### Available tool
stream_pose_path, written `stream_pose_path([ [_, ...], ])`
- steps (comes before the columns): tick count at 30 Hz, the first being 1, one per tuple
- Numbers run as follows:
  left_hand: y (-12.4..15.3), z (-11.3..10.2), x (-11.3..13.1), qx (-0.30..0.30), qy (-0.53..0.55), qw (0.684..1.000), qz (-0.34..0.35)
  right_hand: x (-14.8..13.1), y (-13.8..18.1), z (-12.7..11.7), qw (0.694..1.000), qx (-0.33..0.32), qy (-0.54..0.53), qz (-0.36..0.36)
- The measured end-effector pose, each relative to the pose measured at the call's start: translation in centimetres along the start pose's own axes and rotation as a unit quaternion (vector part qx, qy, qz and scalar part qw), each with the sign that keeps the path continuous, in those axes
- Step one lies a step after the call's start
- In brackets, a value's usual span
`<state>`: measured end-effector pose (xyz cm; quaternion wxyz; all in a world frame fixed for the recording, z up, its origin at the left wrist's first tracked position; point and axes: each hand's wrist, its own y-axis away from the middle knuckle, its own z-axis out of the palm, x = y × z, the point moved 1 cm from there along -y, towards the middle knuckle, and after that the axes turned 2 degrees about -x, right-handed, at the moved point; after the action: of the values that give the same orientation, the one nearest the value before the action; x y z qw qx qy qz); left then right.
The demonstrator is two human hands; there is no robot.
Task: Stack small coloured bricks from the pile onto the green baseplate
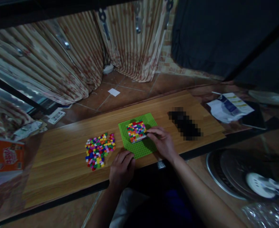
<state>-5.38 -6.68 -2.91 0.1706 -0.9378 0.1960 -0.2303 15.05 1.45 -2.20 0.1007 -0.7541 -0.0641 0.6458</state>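
Note:
A green studded baseplate (141,153) lies on the wooden table in front of me. On it sits a block of small multicoloured toy bricks (136,130), with a white layer showing along its near edge. My right hand (162,141) is at the block's right edge, thumb and forefinger pinched together; whatever is between the fingertips is too small to make out. My left hand (122,167) rests at the plate's near left corner, holding nothing, its fingers loosely bent and touching the edge. Left of the plate lies a loose pile of coloured bricks (98,150).
The long wooden table (65,152) runs across the view. A dark pixelated object (185,124) lies on its right part. Papers (231,106) lie beyond the right end, and an orange-and-white bag (7,156) stands at the left. A white power strip (260,185) is at lower right.

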Motion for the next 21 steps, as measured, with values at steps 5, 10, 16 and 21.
stream_pose_path([
  [5,0.1,0.0,0.0,-0.010,-0.006,1.000,-0.001,0.9,-0.2,0.2,0.999,-0.014,-0.036,0.014],
  [10,0.0,0.0,0.1,-0.005,-0.003,1.000,0.006,0.7,-0.6,0.6,0.994,-0.008,-0.101,0.049],
  [16,-0.1,0.0,0.0,-0.010,0.018,1.000,-0.002,0.1,-1.4,0.7,0.979,-0.019,-0.147,0.142],
  [21,-0.2,-0.1,0.0,-0.019,0.030,0.999,-0.011,0.0,-2.0,0.4,0.965,-0.045,-0.177,0.188],
])
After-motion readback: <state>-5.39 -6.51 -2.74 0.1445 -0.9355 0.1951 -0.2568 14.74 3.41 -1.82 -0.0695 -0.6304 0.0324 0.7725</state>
